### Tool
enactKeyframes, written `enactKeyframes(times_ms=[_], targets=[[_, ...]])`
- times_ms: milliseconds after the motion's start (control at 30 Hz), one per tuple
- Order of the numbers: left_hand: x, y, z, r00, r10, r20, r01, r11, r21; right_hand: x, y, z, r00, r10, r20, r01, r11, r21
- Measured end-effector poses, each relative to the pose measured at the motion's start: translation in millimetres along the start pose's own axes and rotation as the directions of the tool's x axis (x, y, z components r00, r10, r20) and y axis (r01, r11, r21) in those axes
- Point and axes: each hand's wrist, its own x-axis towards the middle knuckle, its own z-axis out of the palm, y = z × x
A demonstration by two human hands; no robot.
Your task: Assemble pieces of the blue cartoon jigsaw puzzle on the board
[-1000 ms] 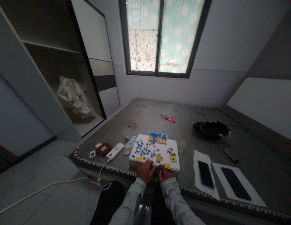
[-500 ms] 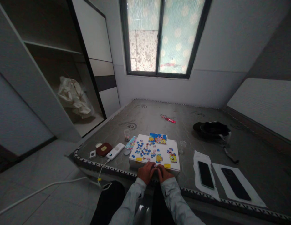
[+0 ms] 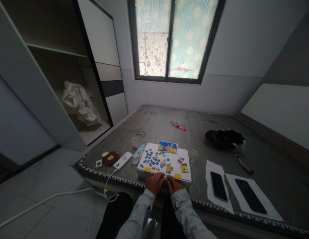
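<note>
A white board (image 3: 186, 156) lies on the grey mattress (image 3: 169, 126) with several loose blue and coloured puzzle pieces (image 3: 152, 160) scattered over it and a picture card (image 3: 167, 147) at its far edge. My left hand (image 3: 154, 183) and my right hand (image 3: 174, 184) meet at the board's near edge, fingers curled together around something small and pale between the fingertips; what it is stays too small to name.
Left of the board lie a white power bank (image 3: 122, 160) with a cable, a dark red case (image 3: 110, 158) and a small cup (image 3: 135, 143). Two phones (image 3: 217, 190) (image 3: 250, 195) rest on white paper at right. A black bundle (image 3: 225, 136) sits farther back. An open wardrobe (image 3: 57, 83) stands left.
Both hands have drawn closer together at the board's near edge. The dark thing seen between them a second ago no longer shows.
</note>
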Motion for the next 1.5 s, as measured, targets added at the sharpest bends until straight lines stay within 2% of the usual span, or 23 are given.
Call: enactKeyframes(times_ms=[333, 467, 633, 933, 1167, 1500], targets=[[0.0, -6.3, 0.1, 1.0, 0.016, 0.019, -0.016, 1.0, 0.006, 1.8, 1.5, -6.8, 0.997, -0.005, 0.077, -0.002, 0.996, 0.09], [0.1, -9.0, 3.9, 0.999, 0.052, -0.015, -0.052, 0.999, -0.001, 2.1, 2.6, -4.3, 0.997, -0.002, 0.081, -0.005, 0.996, 0.088], [0.3, -13.9, 10.2, 0.991, 0.112, -0.079, -0.113, 0.993, -0.017, 2.0, 2.9, 3.0, 1.0, -0.011, 0.0, 0.011, 0.998, 0.069], [0.5, -20.3, 22.2, 0.966, 0.209, -0.155, -0.213, 0.977, -0.009, 1.7, 4.5, 2.5, 1.0, -0.004, 0.027, 0.003, 0.998, 0.065], [0.8, -16.0, 15.1, 0.964, 0.245, -0.099, -0.25, 0.967, -0.041, 2.0, 1.3, -1.0, 0.999, 0.043, 0.025, -0.044, 0.999, 0.026], [0.3, -9.3, 5.8, 0.99, 0.139, 0.005, -0.139, 0.99, -0.016, 2.6, 2.0, 6.5, 0.999, 0.042, -0.019, -0.042, 0.999, 0.005]])
